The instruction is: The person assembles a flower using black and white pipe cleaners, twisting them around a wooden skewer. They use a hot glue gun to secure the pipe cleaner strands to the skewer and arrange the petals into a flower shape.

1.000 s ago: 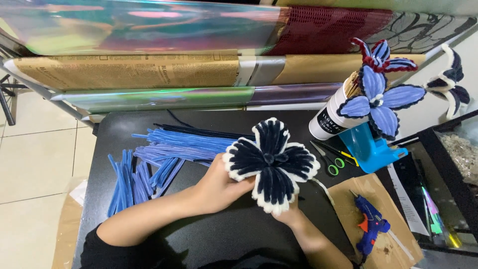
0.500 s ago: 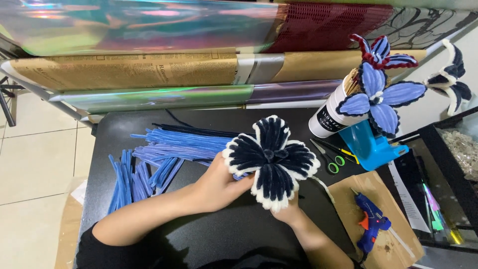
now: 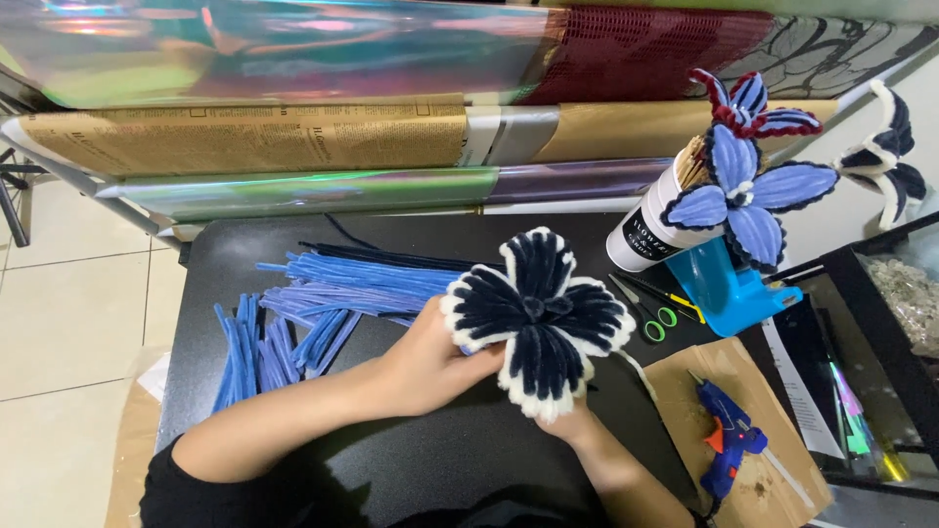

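- We hold the navy-and-white pipe-cleaner flower [image 3: 536,321] above the black counter [image 3: 391,469]; our left hand [image 3: 430,364] has its fingers curled on a petal edge.
- Our right hand [image 3: 569,425] sits beneath the bloom, its fingers hidden, so we cannot tell their grip.
- We judge it light, soft and easily bent: best held at the stem.
- Beyond lie loose blue pipe cleaners [image 3: 333,293].
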